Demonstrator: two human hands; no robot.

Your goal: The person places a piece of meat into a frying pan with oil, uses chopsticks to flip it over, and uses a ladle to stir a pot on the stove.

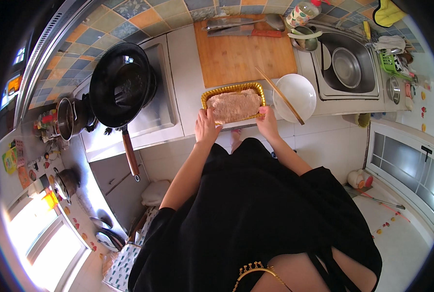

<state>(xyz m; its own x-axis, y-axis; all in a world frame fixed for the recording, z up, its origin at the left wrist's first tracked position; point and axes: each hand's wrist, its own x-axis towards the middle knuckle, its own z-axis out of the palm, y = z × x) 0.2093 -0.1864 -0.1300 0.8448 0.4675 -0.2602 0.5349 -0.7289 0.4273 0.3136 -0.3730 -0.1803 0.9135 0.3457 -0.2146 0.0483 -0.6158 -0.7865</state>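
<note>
Between my two hands is a gold fluted rectangular tray (235, 88), filled with a slab of pale pink minced meat (234, 106). My left hand (206, 126) grips its near left corner, with fingertips at the edge of the meat. On the opposite side, my right hand (268, 122) holds the near right corner. The tray is at the counter's front edge, just in front of the wooden cutting board. Close to my right hand stands a white bowl (300, 95), with a pair of wooden chopsticks (280, 96) laid across it.
A cleaver with a red handle (266, 33) and a metal spatula (274, 22) lie on the cutting board (246, 58). At left, a black wok (120, 84) sits on the stove, its wooden handle (130, 153) jutting past the counter. The sink (370, 73) holds a metal basin (346, 68).
</note>
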